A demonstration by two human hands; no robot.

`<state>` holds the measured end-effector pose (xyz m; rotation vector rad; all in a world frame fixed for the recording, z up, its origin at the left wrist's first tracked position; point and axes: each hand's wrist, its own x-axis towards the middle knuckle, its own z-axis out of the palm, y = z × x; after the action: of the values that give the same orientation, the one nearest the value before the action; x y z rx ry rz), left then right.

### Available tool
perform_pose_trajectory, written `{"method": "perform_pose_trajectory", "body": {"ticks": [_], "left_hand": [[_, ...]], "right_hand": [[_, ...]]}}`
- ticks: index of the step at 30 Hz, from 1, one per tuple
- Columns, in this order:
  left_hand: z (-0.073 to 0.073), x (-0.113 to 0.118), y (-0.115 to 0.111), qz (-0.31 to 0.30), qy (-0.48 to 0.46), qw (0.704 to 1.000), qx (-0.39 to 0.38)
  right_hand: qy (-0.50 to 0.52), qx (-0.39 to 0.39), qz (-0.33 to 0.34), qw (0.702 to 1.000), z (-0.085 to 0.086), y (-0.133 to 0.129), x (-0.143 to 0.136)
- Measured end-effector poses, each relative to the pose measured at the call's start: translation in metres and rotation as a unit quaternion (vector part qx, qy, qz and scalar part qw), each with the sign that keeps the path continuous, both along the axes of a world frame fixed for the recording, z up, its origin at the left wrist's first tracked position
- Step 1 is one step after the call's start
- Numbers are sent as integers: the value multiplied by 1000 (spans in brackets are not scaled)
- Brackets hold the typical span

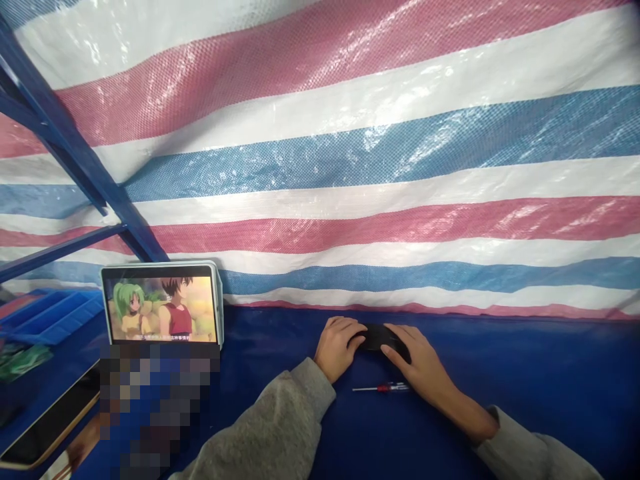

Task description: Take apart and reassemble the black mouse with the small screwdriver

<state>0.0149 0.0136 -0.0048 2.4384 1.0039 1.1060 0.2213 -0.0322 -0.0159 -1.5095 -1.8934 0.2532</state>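
A black, rounded computer mouse (381, 339) rests on the dark blue tabletop near its back edge. My left hand (340, 348) is closed around its left end, thumb in front and fingers over the top. At the other end, my right hand (421, 360) grips it, with the thumb along the near side and the fingers behind. The hands cover both ends of the mouse. Just in front lies a small screwdriver (384, 387) with a red and clear handle, its metal shaft pointing left; neither hand holds it.
On the left, a tablet (163, 308) in a pale case stands propped up, showing a cartoon. A phone (53, 417), a blue compartment tray (65, 317) and green plastic packaging (25, 362) lie farther left. Striped sheeting (380, 233) hangs behind the table, beside a blue metal frame (107, 190).
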Motion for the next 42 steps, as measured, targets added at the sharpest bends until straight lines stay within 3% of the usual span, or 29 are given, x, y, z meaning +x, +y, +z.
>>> {"method": "perform_pose_trajectory", "body": {"ticks": [13, 20, 42], "left_hand": [[-3, 0, 2, -13, -47, 999, 22], [-1, 0, 0, -1, -13, 1000, -3], [8, -3, -6, -45, 57, 997, -21]], "right_hand": [[-13, -1, -3, 1000, -1, 1, 1], [-8, -8, -2, 1000, -1, 0, 1], [-7, -22, -4, 1000, 4, -1, -1]]}}
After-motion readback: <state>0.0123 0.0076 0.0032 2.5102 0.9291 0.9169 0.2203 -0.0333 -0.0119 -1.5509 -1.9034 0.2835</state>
